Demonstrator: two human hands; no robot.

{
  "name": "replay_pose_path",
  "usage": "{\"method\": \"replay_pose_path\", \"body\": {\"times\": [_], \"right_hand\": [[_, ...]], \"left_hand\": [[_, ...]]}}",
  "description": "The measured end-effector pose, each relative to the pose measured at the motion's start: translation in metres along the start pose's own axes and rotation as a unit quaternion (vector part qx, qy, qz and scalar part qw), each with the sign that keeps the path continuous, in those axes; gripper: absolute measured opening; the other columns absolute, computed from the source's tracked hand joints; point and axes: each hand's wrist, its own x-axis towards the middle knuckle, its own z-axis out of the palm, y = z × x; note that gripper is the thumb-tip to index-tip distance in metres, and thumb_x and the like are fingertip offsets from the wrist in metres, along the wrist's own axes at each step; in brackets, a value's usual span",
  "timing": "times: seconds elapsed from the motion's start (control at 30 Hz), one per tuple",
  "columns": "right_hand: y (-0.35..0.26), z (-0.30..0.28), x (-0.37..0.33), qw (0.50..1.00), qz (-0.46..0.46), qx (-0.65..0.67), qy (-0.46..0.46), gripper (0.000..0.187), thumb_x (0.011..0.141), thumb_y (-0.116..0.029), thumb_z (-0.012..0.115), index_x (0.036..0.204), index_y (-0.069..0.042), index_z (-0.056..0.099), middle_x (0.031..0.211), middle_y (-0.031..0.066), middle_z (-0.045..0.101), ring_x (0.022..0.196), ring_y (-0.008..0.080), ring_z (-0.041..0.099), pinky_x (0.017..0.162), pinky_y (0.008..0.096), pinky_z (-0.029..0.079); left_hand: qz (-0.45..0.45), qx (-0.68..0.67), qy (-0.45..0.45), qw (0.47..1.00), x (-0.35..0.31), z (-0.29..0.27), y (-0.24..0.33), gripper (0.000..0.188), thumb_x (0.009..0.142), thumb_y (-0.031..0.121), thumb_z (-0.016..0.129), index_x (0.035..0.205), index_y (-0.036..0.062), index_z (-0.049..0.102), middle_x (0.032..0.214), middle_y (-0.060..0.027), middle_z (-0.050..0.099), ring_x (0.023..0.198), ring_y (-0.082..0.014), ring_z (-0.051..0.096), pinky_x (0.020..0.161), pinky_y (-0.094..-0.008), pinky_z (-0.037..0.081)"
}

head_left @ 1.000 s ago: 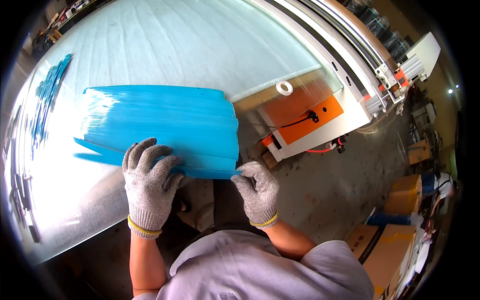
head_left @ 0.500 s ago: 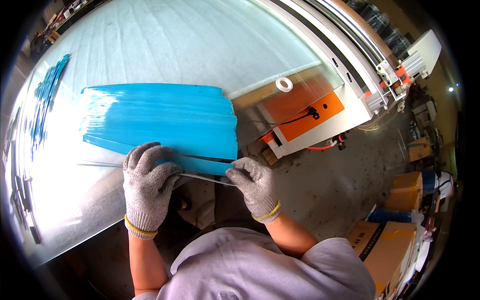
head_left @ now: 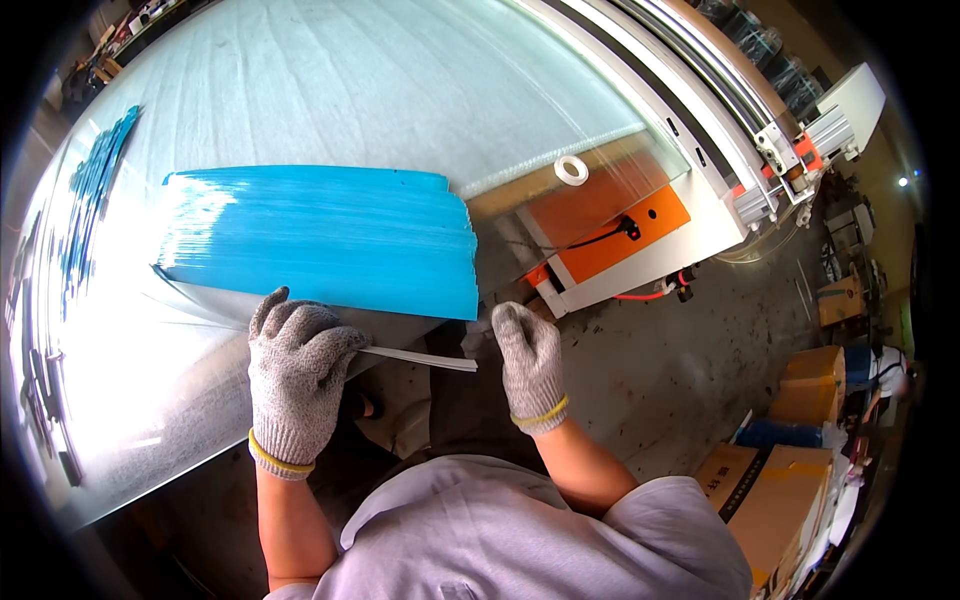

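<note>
My left hand [head_left: 300, 375], in a grey knit glove with a yellow cuff, lies at the table's near edge. Its thumb and fingers pinch a small bundle of thin whitish strips [head_left: 425, 358], whose free ends point right. My right hand [head_left: 530, 362], gloved alike, is raised just beyond those ends, apart from them. Its fingers are drawn together and I see nothing in them. Just ahead of both hands a wide stack of glossy blue strips [head_left: 325, 240] rests on the glass sheet [head_left: 390, 90]; its right end is slightly uneven.
More blue strips [head_left: 100, 190] lie along the left side, with dark strips [head_left: 50, 400] nearer. A white tape ring [head_left: 571, 171] sits on the glass at right, above an orange panel [head_left: 630, 235]. A white machine rail [head_left: 640, 90] runs beyond. Cardboard boxes [head_left: 775, 510] stand on the floor.
The blue strip that spanned both hands no longer shows between them. My right hand has moved right, off the strips, and turned more upright. My left hand stays nearly in place, still gripping the whitish strips.
</note>
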Motion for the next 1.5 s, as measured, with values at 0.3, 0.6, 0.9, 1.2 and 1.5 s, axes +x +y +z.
{"method": "replay_pose_path", "body": {"times": [0.3,0.6,0.9,1.2,1.5], "right_hand": [[0.008,0.014,0.0,0.999,-0.008,-0.037,0.039,0.011,0.091,0.0,0.072,0.085,0.001,0.063,0.074,-0.0001,0.061,0.07,0.0054,0.056,0.067,0.0219,0.046],[0.018,0.001,-0.014,0.98,-0.151,-0.132,0.005,0.018,0.081,0.001,0.08,0.09,0.001,0.065,0.084,0.0115,0.068,0.074,0.0206,0.065,0.07,0.0309,0.052],[0.02,-0.003,-0.014,0.971,-0.181,-0.148,-0.045,0.014,0.084,0.009,0.073,0.095,0.004,0.065,0.091,0.0075,0.064,0.079,0.0096,0.059,0.069,0.0252,0.049],[0.015,-0.002,-0.004,0.998,0.041,0.014,-0.045,0.018,0.1,-0.016,0.068,0.096,0.002,0.068,0.087,0.0047,0.068,0.078,0.0077,0.058,0.07,0.0261,0.049],[-0.007,0.0,0.002,0.921,-0.288,-0.262,-0.031,0.024,0.087,-0.003,0.073,0.111,-0.006,0.073,0.081,0.0089,0.067,0.073,0.0264,0.065,0.071,0.0369,0.052]], "left_hand": [[-0.032,-0.001,0.023,0.999,0.003,0.0,0.007,0.016,0.074,0.005,0.075,0.089,0.0099,0.07,0.126,-0.0099,0.066,0.125,-0.0367,0.056,0.108,-0.0523,0.041],[-0.024,0.0,-0.006,1.0,-0.001,0.001,0.001,0.03,0.074,0.004,0.073,0.103,0.0108,0.069,0.115,-0.0095,0.065,0.12,-0.0348,0.058,0.112,-0.0547,0.038],[-0.031,0.036,-0.009,0.999,0.007,-0.003,0.014,0.05,0.072,0.003,0.074,0.122,0.0117,0.07,0.118,-0.0107,0.065,0.118,-0.0356,0.057,0.11,-0.0525,0.04],[-0.012,0.023,-0.017,1.0,0.002,-0.001,0.006,0.043,0.075,0.009,0.074,0.118,0.014,0.072,0.12,-0.0087,0.065,0.119,-0.0346,0.057,0.106,-0.0521,0.04],[-0.034,0.017,-0.014,0.999,-0.001,-0.001,0.004,0.027,0.075,0.007,0.073,0.102,0.0118,0.073,0.12,-0.0077,0.067,0.118,-0.0353,0.058,0.102,-0.0509,0.042]]}}
